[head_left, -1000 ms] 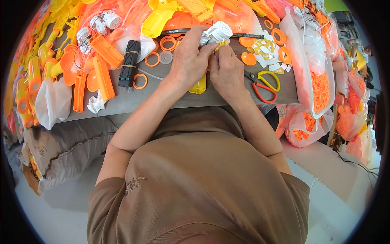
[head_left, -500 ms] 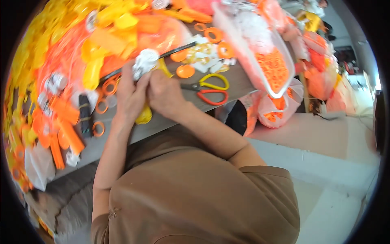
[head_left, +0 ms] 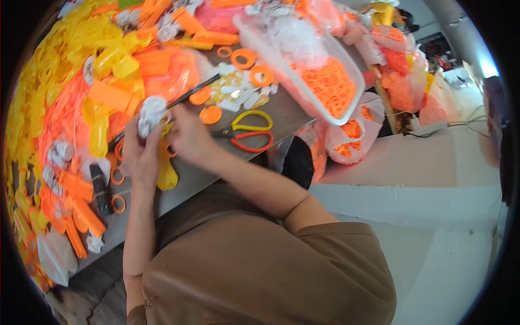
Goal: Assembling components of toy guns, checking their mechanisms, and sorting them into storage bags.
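A white, round, ridged plastic part [head_left: 153, 115] sits in my left hand [head_left: 142, 162], whose thumb and fingers are closed around it. Close beside it on the right is my right hand [head_left: 189, 136], its fingers curled in toward the part; what they grip is hidden. A yellow plastic piece [head_left: 168, 172] shows just below and between the hands, and I cannot tell whether it is held. Scissors [head_left: 252, 120] with one yellow and one red handle lie right of my right hand. A thin black rod [head_left: 195, 89] lies behind the hands.
A translucent tub [head_left: 355, 103] holds small orange parts and white pieces. Yellow plastic pieces [head_left: 51, 81] are heaped at the left. Small white parts [head_left: 252, 97], orange rings [head_left: 244, 58] and a black bundle [head_left: 99, 189] lie on the grey table. Bags with orange parts [head_left: 355, 149] stand beyond its right edge.
The view has shifted, so the table contents appear further left. My hands have drawn apart: the white part stays in my left hand while my right hand has moved off to the right side.
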Demonstrator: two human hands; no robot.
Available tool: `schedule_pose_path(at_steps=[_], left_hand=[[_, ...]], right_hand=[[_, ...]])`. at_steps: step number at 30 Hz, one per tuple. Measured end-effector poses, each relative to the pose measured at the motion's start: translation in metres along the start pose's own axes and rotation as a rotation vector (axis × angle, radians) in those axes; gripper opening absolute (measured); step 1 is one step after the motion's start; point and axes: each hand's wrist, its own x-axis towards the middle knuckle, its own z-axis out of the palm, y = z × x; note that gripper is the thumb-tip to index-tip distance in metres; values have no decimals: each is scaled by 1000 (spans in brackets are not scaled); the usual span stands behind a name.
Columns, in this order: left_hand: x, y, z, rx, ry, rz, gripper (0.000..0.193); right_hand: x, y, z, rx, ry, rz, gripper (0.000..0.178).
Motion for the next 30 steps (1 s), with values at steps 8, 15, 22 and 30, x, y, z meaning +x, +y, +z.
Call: schedule_pose_path(at_steps=[8, 15, 22, 30], left_hand=[[12, -10, 1, 42, -5, 81, 36], [10, -6, -2, 38, -12, 14, 36], [9, -8, 2, 142, -81, 64, 36], [11, -2, -8, 219, -85, 67, 38]], right_hand=[[-2, -15, -18, 295, -237, 467, 35], [-40, 6, -8, -303, -10, -428, 29], [-39, -1, -7, -465, -78, -439, 36], [-15, -12, -41, -61, -177, -52, 28]])
